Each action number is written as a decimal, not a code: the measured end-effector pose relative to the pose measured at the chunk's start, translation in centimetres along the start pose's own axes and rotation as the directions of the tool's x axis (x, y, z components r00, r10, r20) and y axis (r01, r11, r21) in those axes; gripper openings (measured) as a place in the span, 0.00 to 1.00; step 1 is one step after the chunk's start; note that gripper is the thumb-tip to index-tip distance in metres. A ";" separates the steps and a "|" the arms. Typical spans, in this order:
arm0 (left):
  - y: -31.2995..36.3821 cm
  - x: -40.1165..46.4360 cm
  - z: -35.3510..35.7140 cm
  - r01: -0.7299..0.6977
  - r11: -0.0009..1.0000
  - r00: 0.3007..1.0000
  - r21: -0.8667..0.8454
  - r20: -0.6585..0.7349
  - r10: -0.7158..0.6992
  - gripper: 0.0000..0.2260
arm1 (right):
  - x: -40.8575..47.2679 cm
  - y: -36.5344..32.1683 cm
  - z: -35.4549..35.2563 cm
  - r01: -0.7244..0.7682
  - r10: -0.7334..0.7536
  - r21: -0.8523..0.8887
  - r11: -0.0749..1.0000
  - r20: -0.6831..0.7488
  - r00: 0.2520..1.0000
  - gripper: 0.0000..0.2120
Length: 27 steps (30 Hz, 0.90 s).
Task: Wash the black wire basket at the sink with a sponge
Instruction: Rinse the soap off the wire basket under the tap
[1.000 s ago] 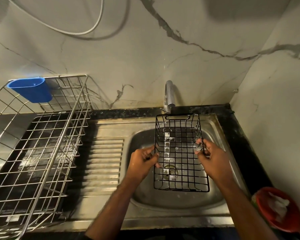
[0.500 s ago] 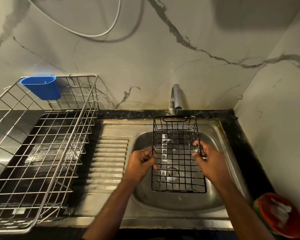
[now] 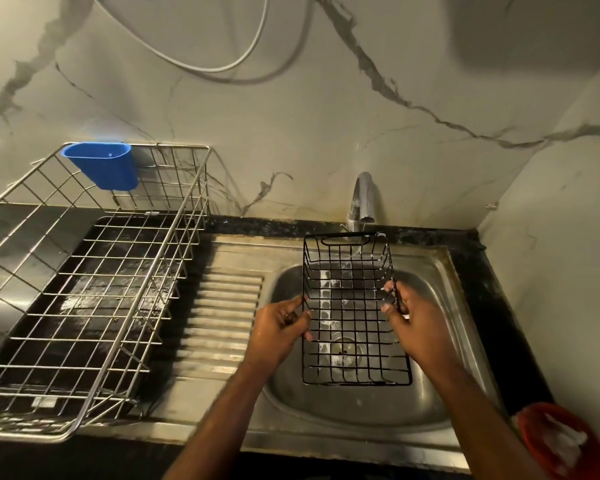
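Over sink [image 3: 440, 344]: both hands grip seemingly sudsy black wire basket [image 3: 352, 308].

Veined marble walls [image 3: 326, 126] meet in a corner right of the faucet [image 3: 362, 199]; a white cable [image 3: 201, 65] loops above it in dim light.

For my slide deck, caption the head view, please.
Both hands, left hand and right hand, hold black basket over sink.

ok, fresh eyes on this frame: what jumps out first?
The black wire basket, held over the sink below the tap, left hand and right hand gripping its sides. Soap suds cling to its wires. Left of the sink a large steel dish rack carries a blue cup on its back rim.
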<state>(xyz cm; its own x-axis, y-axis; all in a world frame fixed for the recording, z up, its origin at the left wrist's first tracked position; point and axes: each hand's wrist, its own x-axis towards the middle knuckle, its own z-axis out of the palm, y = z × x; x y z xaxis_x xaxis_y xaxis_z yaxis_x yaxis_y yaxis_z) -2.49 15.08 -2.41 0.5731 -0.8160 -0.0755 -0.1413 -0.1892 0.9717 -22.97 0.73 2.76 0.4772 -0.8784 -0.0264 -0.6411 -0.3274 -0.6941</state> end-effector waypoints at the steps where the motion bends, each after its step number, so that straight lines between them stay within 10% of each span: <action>1: 0.1 -0.1 0.0 0.001 1.000 1.000 -0.005 -0.007 -0.001 0.16 | 0.0 -0.1 0.0 0.005 -0.005 0.000 1.000 0.003 1.000 0.24; 9: 0.4 -0.1 -0.6 0.034 0.998 0.999 -0.044 -0.016 -0.035 0.28 | 0.7 -0.2 0.2 0.014 -0.012 -0.042 0.999 0.036 0.999 0.25; 27: 0.7 -0.3 -0.7 0.044 0.998 0.999 -0.037 -0.028 -0.045 0.23 | 0.5 -0.7 -0.1 0.000 0.002 -0.040 0.999 0.057 0.998 0.26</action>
<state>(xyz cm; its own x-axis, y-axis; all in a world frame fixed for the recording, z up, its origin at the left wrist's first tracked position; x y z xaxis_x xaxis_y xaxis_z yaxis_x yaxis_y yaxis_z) -2.26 15.58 -1.55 0.6011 -0.7912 -0.1127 -0.0866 -0.2046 0.9750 -22.30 0.46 3.29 0.5089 -0.8581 -0.0687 -0.6647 -0.3409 -0.6648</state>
